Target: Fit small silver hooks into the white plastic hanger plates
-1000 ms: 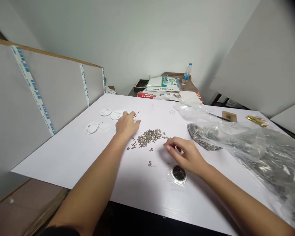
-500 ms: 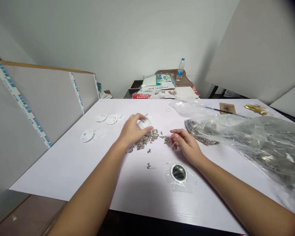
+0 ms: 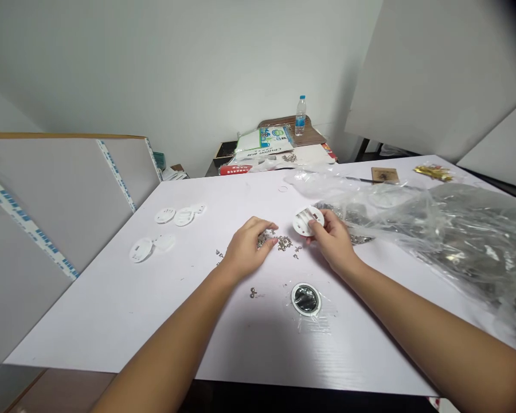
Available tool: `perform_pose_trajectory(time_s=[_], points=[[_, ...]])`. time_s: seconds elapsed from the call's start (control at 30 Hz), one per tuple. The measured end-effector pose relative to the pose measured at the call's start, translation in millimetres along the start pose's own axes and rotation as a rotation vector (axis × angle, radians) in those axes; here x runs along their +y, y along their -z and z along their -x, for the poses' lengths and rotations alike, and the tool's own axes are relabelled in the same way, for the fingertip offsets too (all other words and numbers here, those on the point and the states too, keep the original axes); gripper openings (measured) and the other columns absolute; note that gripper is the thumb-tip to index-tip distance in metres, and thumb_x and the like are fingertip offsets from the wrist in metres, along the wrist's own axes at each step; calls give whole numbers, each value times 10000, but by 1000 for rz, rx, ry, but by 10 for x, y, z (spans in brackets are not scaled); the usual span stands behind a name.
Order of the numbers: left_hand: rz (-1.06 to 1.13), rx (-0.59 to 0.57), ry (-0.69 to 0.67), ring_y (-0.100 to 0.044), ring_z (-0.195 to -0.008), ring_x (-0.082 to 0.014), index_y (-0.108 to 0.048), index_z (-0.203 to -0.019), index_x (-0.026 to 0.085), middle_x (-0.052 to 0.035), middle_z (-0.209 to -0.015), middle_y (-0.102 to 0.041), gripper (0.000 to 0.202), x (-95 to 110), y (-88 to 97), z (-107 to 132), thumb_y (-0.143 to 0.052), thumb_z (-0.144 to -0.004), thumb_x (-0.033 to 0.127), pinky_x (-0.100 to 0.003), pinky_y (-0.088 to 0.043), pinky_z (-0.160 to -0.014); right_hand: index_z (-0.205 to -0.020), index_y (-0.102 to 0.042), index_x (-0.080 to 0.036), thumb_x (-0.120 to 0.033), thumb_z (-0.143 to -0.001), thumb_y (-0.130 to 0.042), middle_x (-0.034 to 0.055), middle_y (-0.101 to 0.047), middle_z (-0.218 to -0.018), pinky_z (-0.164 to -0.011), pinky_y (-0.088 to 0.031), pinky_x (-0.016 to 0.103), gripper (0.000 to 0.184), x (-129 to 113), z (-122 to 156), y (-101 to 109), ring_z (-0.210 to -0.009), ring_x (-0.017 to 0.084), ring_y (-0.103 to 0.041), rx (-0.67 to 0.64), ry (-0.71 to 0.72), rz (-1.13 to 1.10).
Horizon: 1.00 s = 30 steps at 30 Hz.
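The white plastic disc [image 3: 307,221] has now passed to the right hand [image 3: 333,238], which grips it. The curled left hand [image 3: 245,249] lies over the small metal screws [image 3: 284,243], just left of the right hand; whether it holds any cannot be told.

White board tabletop [image 3: 112,327], scattered small metal fasteners [image 3: 284,243], round white plastic discs [image 3: 165,215], bulging clear plastic bag [image 3: 464,241]

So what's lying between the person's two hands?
In the head view, small metal fasteners lie scattered between the left hand and the right hand.
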<state>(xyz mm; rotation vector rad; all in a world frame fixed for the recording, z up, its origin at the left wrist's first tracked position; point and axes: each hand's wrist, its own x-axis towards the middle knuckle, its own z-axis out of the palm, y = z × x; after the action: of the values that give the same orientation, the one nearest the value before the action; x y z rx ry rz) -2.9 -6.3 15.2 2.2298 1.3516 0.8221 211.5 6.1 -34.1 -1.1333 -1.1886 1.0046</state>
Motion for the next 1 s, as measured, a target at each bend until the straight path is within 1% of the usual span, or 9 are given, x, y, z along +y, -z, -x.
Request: perform_pose_trajectory(time_s=[0.07, 0.17, 0.27, 0.33, 0.4, 0.53, 0.6, 0.77, 1.0], points=[[-78, -65, -15, -589, -882, -181, -674, -1093, 273, -45, -1076, -605, 236, -37, -66, -4, -580, -884, 326, -338, -483, -816, -974, -545, -240, -379, -864, -582, 2, -657, -746, -610, -516, 358, 181, 31, -20, 20, -553, 177, -609, 56, 32, 103], [-155, -107, -3, -588, -869, -191, -689, -1063, 297, -35, -1018, -592, 229, -56, -177, -9, -620, -856, 366, -346, -481, -805, -978, -554, -237, -366, -854, -584, -8, -642, -719, -628, -493, 353, 181, 37, -5, 9, -589, 184, -610, 84, 67, 224], [-206, -109, 6, -584, -829, -186, -693, -991, 292, -24, -986, -582, 205, -48, -248, -20, -657, -825, 407, -340, -476, -763, -1005, -542, -240, -350, -840, -592, 2, -656, -819, -662, -482, 356, 204, 31, 8, -3, -661, 189, -613, 114, 78, 282], [-211, -121, 3, -584, -823, -182, -689, -980, 287, -20, -984, -581, 206, -47, -268, -30, -661, -822, 416, -338, -472, -769, -1012, -532, -242, -344, -837, -590, 10, -658, -871, -679, -481, 363, 211, 39, 2, -2, -710, 199, -615, 126, 79, 289], [-202, -118, 0, -584, -834, -181, -681, -991, 281, -20, -987, -585, 198, -56, -272, -43, -642, -841, 405, -340, -468, -794, -1011, -528, -241, -338, -839, -584, 12, -655, -872, -683, -480, 366, 205, 56, -11, 2, -732, 205, -612, 116, 84, 282], [-204, -68, 8, -588, -864, -185, -662, -1018, 274, -23, -994, -608, 166, -92, -280, -71, -548, -908, 325, -339, -462, -808, -1013, -524, -251, -327, -838, -580, 11, -644, -866, -658, -482, 356, 198, 102, -35, 5, -725, 201, -602, 101, 84, 262], [-227, -68, 21, -594, -865, -191, -670, -1020, 275, -29, -1001, -619, 177, -107, -291, -81, -528, -917, 297, -341, -462, -800, -1014, -523, -257, -330, -840, -578, 13, -638, -878, -634, -488, 348, 197, 121, -40, 4, -719, 198, -598, 95, 87, 246], [-273, -87, 14, -599, -854, -184, -691, -934, 284, -9, -1010, -633, 148, -102, -302, -101, -547, -902, 272, -339, -453, -794, -1002, -524, -267, -322, -845, -576, 10, -635, -879, -615, -502, 342, 175, 137, -37, 5, -723, 199, -597, 93, 87, 240], [-350, -94, 8, -588, -794, -169, -660, -901, 249, -14, -981, -628, 145, -95, -301, -119, -516, -916, 248, -315, -426, -708, -996, -534, -272, -313, -843, -577, 12, -640, -887, -622, -505, 346, 165, 116, -34, 12, -730, 202, -606, 75, 98, 249]])
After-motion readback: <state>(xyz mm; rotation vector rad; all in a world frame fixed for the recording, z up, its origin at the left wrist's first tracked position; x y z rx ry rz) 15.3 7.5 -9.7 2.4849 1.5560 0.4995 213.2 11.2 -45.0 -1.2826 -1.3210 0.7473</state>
